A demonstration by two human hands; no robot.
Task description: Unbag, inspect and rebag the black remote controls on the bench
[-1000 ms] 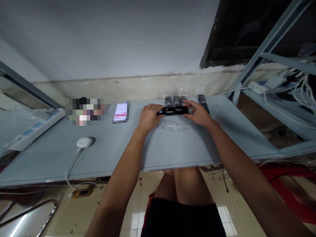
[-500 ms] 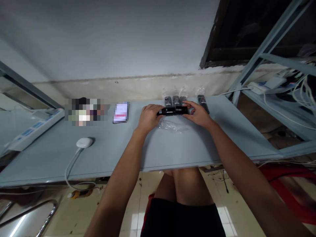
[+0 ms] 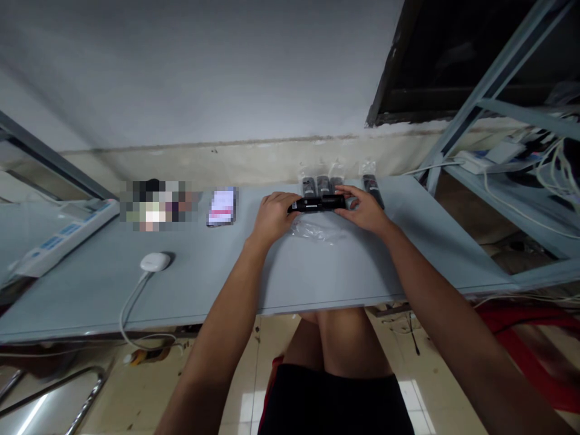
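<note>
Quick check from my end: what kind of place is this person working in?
Probably a small electronics workroom: a grey workbench with a power strip, a metal shelf rack holding tangled white cables, and small black items in clear plastic bags.

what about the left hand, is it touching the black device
Touching: the head view shows the left hand with its fingers on the end of the black device.

Black remote control [image 3: 317,204], out of its wrapping, held level between left hand [image 3: 274,214] and right hand [image 3: 365,210], ends gripped. Crumpled clear plastic bag [image 3: 312,228] lying flat just below it. Just beyond it, three bagged black remotes [image 3: 319,186] side by side, a fourth bagged remote [image 3: 371,190] slightly apart on the right.
</note>
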